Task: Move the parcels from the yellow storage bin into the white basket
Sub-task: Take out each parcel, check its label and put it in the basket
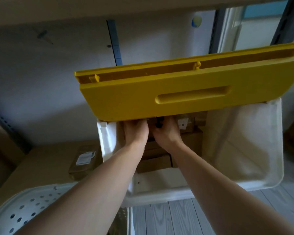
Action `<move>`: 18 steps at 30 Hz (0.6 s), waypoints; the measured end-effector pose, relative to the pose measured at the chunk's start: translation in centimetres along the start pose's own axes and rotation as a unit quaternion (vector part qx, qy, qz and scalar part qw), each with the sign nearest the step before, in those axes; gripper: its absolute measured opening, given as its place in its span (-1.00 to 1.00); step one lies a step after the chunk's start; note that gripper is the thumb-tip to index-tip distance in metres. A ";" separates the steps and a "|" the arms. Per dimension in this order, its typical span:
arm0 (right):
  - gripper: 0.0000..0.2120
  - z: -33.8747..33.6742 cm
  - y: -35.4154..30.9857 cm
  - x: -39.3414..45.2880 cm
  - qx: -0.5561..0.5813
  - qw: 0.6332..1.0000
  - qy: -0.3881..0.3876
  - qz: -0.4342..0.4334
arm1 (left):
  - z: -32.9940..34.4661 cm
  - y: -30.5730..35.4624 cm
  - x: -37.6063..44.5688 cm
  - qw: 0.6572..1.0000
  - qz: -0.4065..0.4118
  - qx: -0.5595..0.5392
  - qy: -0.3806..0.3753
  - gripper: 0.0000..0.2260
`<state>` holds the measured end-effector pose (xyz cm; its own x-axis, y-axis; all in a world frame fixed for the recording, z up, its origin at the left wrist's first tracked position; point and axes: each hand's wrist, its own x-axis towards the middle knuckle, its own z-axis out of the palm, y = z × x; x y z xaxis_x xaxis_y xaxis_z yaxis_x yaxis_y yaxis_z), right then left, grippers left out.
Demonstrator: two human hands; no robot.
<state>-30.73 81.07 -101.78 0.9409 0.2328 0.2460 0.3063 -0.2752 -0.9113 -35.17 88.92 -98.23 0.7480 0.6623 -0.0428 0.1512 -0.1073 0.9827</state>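
Observation:
The yellow storage bin (185, 92) is at chest height with its flat yellow panel tilted towards me. Both my hands reach under the panel's lower edge. My left hand (136, 131) has its fingertips hidden behind the panel. My right hand (167, 133) is curled around a small dark object (159, 123) that shows between the two hands. Below them stands a large white basket (255, 150) holding several brown cardboard parcels (154, 161), one of which has a white label (183, 123).
A perforated white basket (29, 206) sits at the lower left. Behind it a big cardboard box (46, 160) carries a labelled parcel (84, 158). Shelf uprights stand at left and right. Grey plank floor (168, 217) lies in front.

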 end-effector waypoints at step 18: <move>-0.27 -2.6 0.7 1.1 -0.113 0.943 0.304 0.080 | 2.6 -0.9 0.8 0.986 0.073 0.152 -0.014 -0.69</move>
<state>-29.15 78.68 -101.27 0.8656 -0.3871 0.3175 0.1112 -0.4697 -0.8758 -33.03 87.57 -99.60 0.7930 0.6031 0.0861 0.2244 -0.4206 0.8790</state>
